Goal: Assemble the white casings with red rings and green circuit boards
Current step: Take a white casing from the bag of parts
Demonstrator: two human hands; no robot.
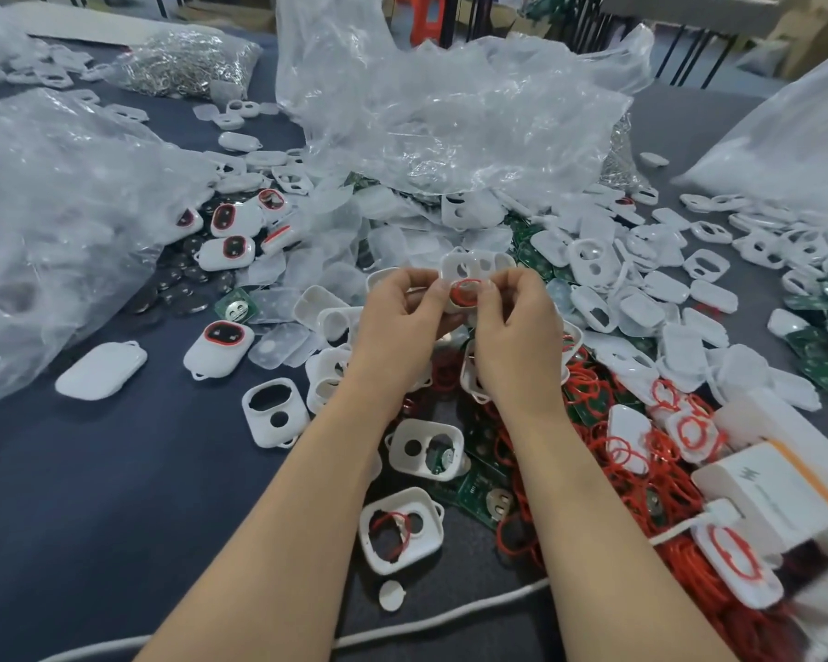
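Head view, looking down over both forearms. The left hand [397, 322] and right hand [517, 336] meet above the middle of the table [115, 494], and between them is a white casing [469, 266], raised off the pile and tilted toward the camera. The left thumb and forefinger pinch its left edge with the other fingers curled under. The right hand's fingers are curled in too, pinching the right side, with the thumb on a red ring [464, 292] that sits at the casing's lower opening. Whether that ring is fully seated, I cannot tell.

Below the wrists lie more shells: an empty casing [273, 418] face up on the dark cloth, another shell [424, 449] lying partly over a board, and nearest the camera a third casing [400, 532] with a loose red ring draped inside it. A green circuit board [486, 494] lies just beside that one. To the right is a heap of red rings [641, 475], tangled over boards and white parts, running up against a white box [784, 489].

On the left, finished units with red rims — one alone [223, 344], a cluster [232, 222] farther back by a clear plastic bag [58, 207]. A bigger crumpled bag [450, 112] stands behind the hands, with loose white shells [593, 260] spilling from under it. A white cable [450, 609] crosses the near edge.
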